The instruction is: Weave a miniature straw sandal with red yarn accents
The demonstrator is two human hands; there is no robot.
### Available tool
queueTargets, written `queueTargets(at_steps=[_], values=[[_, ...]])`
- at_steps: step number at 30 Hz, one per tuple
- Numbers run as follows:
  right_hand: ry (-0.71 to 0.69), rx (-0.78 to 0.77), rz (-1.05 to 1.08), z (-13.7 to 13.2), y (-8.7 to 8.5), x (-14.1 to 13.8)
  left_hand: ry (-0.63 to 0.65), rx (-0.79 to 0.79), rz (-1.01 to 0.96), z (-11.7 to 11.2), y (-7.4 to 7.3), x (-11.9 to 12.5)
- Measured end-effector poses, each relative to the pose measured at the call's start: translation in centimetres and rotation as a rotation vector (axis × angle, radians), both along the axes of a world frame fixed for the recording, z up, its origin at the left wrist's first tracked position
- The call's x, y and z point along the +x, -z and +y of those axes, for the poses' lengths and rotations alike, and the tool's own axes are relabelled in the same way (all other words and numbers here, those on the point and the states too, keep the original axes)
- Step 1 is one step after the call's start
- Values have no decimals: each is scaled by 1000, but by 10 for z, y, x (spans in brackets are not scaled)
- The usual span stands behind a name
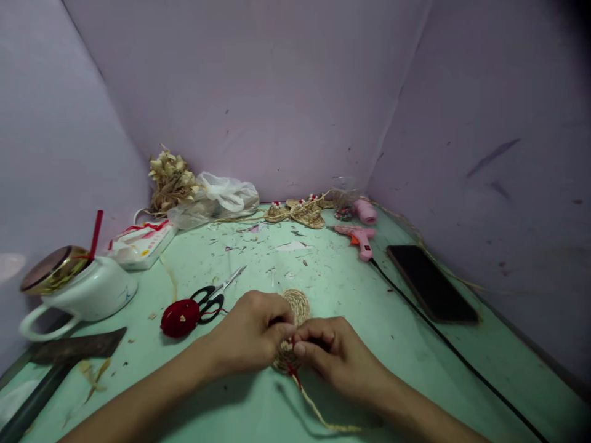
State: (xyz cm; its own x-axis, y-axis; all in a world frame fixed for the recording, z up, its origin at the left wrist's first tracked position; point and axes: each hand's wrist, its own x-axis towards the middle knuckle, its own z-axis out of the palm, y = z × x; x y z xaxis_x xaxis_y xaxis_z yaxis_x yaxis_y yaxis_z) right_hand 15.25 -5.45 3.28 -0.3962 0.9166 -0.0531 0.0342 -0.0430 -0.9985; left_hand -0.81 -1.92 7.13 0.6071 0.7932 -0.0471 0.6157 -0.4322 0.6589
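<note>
Between my two hands is a piece of coiled straw braid (296,306), with one round coil at the top and another below it. My left hand (258,329) pinches its left side with the fingers closed. From the other side, my right hand (335,354) pinches at the middle, thumb and forefinger together near some red yarn (294,369). A loose tail of braid (318,415) trails down to the right. Left of my hands lie a ball of red yarn (180,318) and black-handled scissors (217,298), their blades pointing away. My fingers hide the middle of the coils.
A pink glue gun (357,237) with a black cord and a dark phone (431,283) lie right. Finished braid pieces (298,212), a plastic bag (226,194) and dried flowers (170,178) sit at the back. A white mug (92,292) and a hammer-like tool (76,347) are left.
</note>
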Motion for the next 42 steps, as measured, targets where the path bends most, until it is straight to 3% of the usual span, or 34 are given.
queueTargets(at_steps=[3,6,8,10,13,16,18,20,22,25,29,33,37,42], values=[[184,-18,17,1,-2,-1,-63,-89,-42,0,9,3],[341,14,-77,3,1,-1,23,214,6,-12,14,8],[308,111,-178,2,3,-1,122,403,42,-20,13,8],[208,211,-272,-1,5,0,188,441,60,-21,9,7],[70,209,-233,-5,4,2,158,206,-23,-12,5,3],[20,38,13,-6,2,1,0,-196,-251,-1,10,3],[61,-80,156,-4,2,-1,-110,-373,-419,0,16,8],[164,-149,247,-2,3,-2,-234,-397,-532,-5,22,14],[284,-169,283,-1,5,-4,-335,-310,-565,-14,25,20],[400,-128,219,-2,5,-6,-368,-171,-549,-24,26,26],[479,-31,83,-5,4,-8,-439,-183,-572,-24,24,27],[333,-18,151,-1,7,-6,-499,-364,-668,-14,25,23],[90,-278,434,8,11,1,-445,-568,-798,-3,31,16],[-136,-497,489,14,13,9,-422,-727,-920,0,35,15]])
